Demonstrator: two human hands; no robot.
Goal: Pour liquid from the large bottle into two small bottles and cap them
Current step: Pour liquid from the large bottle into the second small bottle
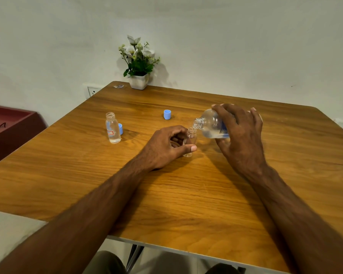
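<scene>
A wooden table (pixel 186 194) with a warm brown grain fills most of the view. At its far edge a small white pot (pixel 138 81) holds a plant with white flowers (pixel 137 54) and green leaves, close against a pale wall (pixel 226 36). A small dark-and-white item (pixel 118 86) lies just left of the pot; what it is cannot be told. A white wall socket (pixel 92 91) shows beyond the table's far-left corner. A dark red cabinet (pixel 10 127) stands at left.

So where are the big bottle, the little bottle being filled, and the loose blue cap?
Large bottle (pixel 210 123): head view, clear shoulder.
Small bottle (pixel 191 135): head view, upper body.
Blue cap (pixel 167 114): head view, side wall.
</scene>
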